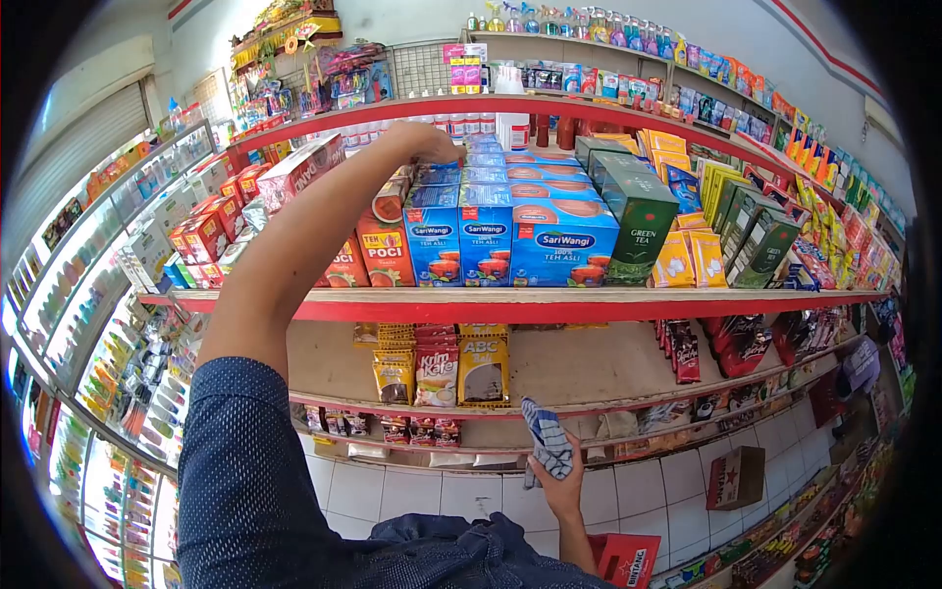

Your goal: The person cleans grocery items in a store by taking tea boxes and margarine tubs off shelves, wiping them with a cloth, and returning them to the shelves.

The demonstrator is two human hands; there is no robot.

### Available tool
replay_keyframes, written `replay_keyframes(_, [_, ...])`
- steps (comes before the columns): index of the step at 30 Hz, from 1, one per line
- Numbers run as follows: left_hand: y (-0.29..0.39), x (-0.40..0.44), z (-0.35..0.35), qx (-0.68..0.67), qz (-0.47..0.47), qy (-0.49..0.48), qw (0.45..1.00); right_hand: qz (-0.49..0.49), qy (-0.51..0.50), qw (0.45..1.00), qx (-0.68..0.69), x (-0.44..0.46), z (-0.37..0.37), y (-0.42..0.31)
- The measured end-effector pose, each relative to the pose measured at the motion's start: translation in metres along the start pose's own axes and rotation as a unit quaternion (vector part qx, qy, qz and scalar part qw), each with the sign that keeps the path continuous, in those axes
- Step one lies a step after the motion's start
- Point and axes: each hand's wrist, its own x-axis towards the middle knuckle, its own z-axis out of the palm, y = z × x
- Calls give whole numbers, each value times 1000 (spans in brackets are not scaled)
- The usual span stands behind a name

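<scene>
Your right hand (557, 465) holds striped cloth (546, 432) near; left hand (433, 143) at far end of blue boxes (485, 236), can't tell grip.

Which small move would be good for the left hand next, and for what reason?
Perhaps the left hand should steady the rear of the narrow SariWangi tea boxes: it reaches over to their far end, while the right hand is occupied, holding a striped cloth lower down. Whether the left touches a box is unclear.
</scene>
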Motion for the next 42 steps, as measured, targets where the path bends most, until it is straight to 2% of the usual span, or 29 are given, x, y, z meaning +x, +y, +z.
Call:
replay_keyframes(2, [-1,-1,0,8,19,17,1000,34,-16,999,30,-1,-2,-8])
replay_keyframes(4, [3,-26,-9,-164,26,-26,986,69,-31,995,60,-1,-4,-11])
replay_keyframes(7, [-9,-15,-8,-108,48,-60,991,77,-41,995,58,-3,-9,-5])
replay_keyframes(12, [-18,-3,-1,-85,24,-38,995,87,-47,993,60,-4,-19,10])
replay_keyframes(15, [-21,-5,1,-17,20,-10,1000,39,-39,998,13,-4,-26,21])
replay_keyframes(17, [-27,0,5,-4,82,45,996,50,-48,998,5,-5,-33,30])
replay_keyframes(21, [-28,2,11,6,63,122,991,48,-54,997,-34,-8,-48,36])
replay_keyframes(23, [-19,-26,3,-69,51,192,978,74,-60,995,-24,-10,-54,27])
replay_keyframes(25, [-17,-45,-6,-69,75,219,970,100,-65,993,-15,-11,-61,29])
replay_keyframes(27, [-20,-70,-8,-198,213,288,913,67,-67,993,-66,-17,-70,37])
replay_keyframes(29, [-16,-102,-11,-284,265,269,881,61,-58,994,-75,-21,-76,33])
replay_keyframes(33, [-4,-138,4,-329,271,297,855,78,-56,991,-92,-27,-86,36])
replay_keyframes(35, [13,-155,12,-329,274,293,855,95,-55,991,-76,-27,-85,31])
replay_keyframes(37, [25,-162,24,-180,304,403,844,96,-69,989,-91,-25,-85,23])
replay_keyframes(42, [64,-184,41,-122,341,381,851,67,-109,984,-127,-24,-81,20])
